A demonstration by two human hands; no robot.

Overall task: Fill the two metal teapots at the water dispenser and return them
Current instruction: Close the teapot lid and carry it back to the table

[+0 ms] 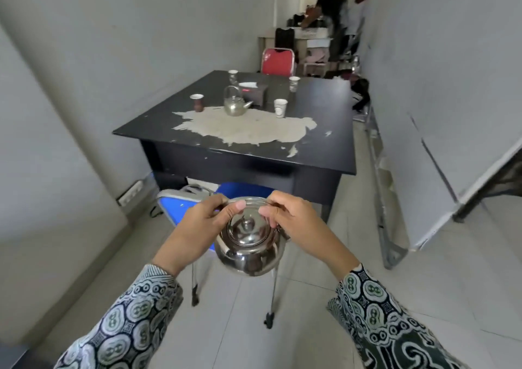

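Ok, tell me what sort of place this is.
Probably a plain office back room or break area: a worn black desk with paper cups and a metal teapot, a red chair, bare white walls, tiled floor.

Paper cups [280, 108] on worn black table [319, 131]

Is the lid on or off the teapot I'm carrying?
On. The lid sits seated on the held teapot, knob up, while the left hand and right hand hold its handle.

One camera only, worn on the head, looks forward and down. The hands are very near, low in the view; the black table [324, 131] stands further ahead.
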